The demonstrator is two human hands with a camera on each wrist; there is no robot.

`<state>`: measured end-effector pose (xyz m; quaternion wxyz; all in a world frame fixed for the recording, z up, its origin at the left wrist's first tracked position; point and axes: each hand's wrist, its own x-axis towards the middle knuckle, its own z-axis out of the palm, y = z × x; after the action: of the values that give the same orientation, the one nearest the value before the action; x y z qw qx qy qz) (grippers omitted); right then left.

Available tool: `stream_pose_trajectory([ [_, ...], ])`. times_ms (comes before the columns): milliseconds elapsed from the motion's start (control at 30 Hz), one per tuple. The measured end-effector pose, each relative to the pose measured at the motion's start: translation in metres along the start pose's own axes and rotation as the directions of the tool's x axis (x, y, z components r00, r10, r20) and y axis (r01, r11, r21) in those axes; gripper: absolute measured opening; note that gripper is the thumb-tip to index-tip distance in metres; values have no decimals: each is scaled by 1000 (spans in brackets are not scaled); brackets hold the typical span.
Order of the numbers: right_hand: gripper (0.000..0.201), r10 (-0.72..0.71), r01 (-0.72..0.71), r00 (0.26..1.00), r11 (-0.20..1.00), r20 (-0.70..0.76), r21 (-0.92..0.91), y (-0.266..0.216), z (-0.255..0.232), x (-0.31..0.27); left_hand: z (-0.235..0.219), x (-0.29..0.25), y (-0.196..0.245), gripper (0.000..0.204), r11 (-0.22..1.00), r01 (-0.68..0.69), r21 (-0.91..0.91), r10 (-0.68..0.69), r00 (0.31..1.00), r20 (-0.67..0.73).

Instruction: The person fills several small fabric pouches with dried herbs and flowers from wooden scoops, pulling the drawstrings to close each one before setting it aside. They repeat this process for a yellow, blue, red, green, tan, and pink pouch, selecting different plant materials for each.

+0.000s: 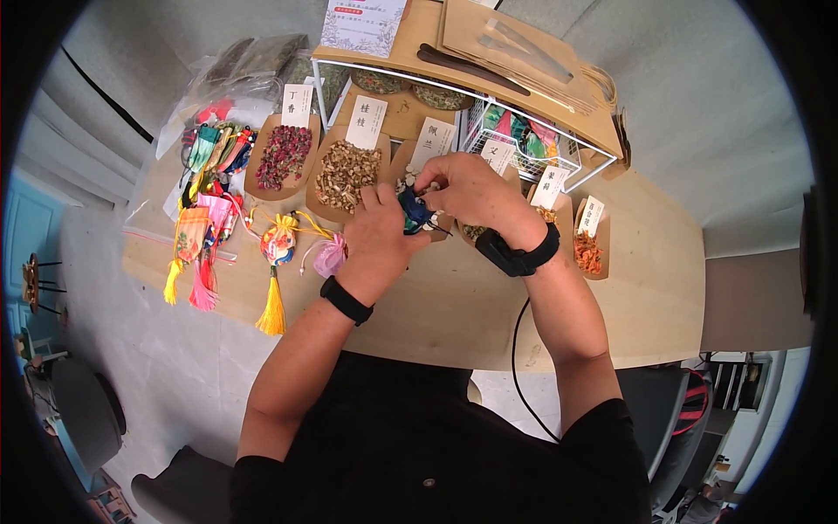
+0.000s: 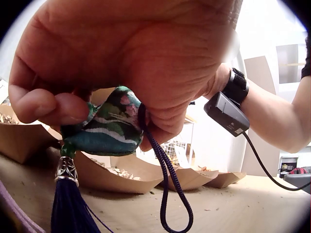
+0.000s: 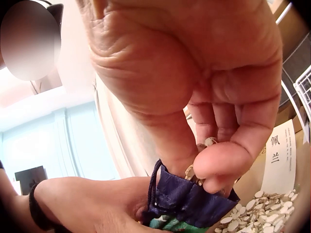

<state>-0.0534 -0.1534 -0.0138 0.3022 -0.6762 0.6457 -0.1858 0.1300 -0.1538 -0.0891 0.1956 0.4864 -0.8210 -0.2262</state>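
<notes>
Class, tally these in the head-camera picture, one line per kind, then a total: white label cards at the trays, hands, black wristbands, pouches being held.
White label cards: 6
Hands: 2
Black wristbands: 2
Held pouch: 1
Total: 11

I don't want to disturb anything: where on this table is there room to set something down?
Bare tabletop lies right of the orange-filled tray, and in front, between left forearm and black cable. Crowded: left, with sachets; centre, with trays around left hand and right hand.
</notes>
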Motion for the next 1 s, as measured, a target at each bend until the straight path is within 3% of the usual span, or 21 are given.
stream_pose_trajectory([
  [200,21,13,-11,1000,996,-21,86,-2,2,-5,0,-1,1,70,999,-11,-53,10,1000,-18],
  [300,19,18,-15,1000,993,-26,117,-5,1,-7,-4,0,4,74,999,28,-42,-27,999,41],
  [633,15,46,-36,998,986,-53,163,-23,-2,-17,1,-5,0,72,990,-83,-110,76,995,-67],
  [833,15,-36,66,991,971,-132,232,-10,11,-18,9,-4,-9,70,985,-55,-163,42,996,-82],
  [933,17,7,33,985,972,-171,234,-12,6,-22,1,-2,-9,69,987,-8,-163,-2,998,-59],
  [1000,18,43,-7,969,990,-245,143,-9,5,-26,-4,-1,-11,68,989,3,-147,-15,997,-79],
])
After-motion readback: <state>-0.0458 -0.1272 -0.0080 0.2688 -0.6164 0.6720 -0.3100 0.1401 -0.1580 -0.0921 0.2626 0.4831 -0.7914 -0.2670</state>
